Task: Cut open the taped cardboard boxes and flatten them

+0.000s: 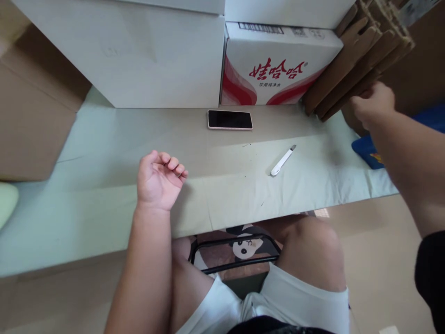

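My left hand (160,181) rests palm up at the front of the cloth-covered table (222,185), its fingers loosely curled and apart, with nothing in it. My right hand (377,103) reaches to the far right, beside a stack of folded brown cardboard (351,69). Its fingers are curled closed, and whatever they may hold is hidden. A small white-handled knife (283,160) lies on the cloth between the two hands, blade pointing away from me. Farther back, a phone (230,120) with a dark screen lies flat.
White boxes (167,60) line the back, including one with red print (278,69). A brown carton (38,106) stands at left. Something blue (368,150) sits under my right forearm. Below the table edge, a black frame (239,266) shows between my knees.
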`<action>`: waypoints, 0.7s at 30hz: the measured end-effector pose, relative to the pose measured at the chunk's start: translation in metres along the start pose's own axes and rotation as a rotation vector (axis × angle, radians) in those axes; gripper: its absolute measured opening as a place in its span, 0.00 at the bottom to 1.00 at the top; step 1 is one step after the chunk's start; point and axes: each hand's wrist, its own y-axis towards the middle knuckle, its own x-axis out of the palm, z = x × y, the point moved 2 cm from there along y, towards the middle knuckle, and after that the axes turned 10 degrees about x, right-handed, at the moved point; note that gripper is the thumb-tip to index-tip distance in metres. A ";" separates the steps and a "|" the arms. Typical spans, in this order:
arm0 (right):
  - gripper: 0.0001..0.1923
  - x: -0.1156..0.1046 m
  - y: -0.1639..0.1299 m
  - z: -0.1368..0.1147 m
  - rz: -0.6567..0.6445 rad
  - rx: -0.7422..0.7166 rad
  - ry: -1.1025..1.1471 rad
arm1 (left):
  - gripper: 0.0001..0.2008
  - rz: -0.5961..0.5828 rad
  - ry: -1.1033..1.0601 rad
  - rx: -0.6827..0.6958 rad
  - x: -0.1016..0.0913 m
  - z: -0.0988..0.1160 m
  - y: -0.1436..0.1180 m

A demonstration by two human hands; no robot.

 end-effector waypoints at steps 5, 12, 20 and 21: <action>0.12 -0.021 -0.009 0.007 -0.114 0.019 -0.148 | 0.18 0.009 -0.028 -0.005 0.002 0.004 -0.002; 0.14 -0.061 -0.041 -0.026 -0.271 -0.288 -0.409 | 0.18 0.058 -0.118 0.045 -0.002 0.017 -0.013; 0.23 0.000 -0.234 -0.139 -0.753 -1.134 -0.402 | 0.18 0.311 -0.174 0.301 -0.044 0.070 -0.028; 0.25 0.009 -0.262 -0.158 -0.805 -1.236 -0.387 | 0.18 0.320 -0.189 0.331 -0.048 0.074 -0.030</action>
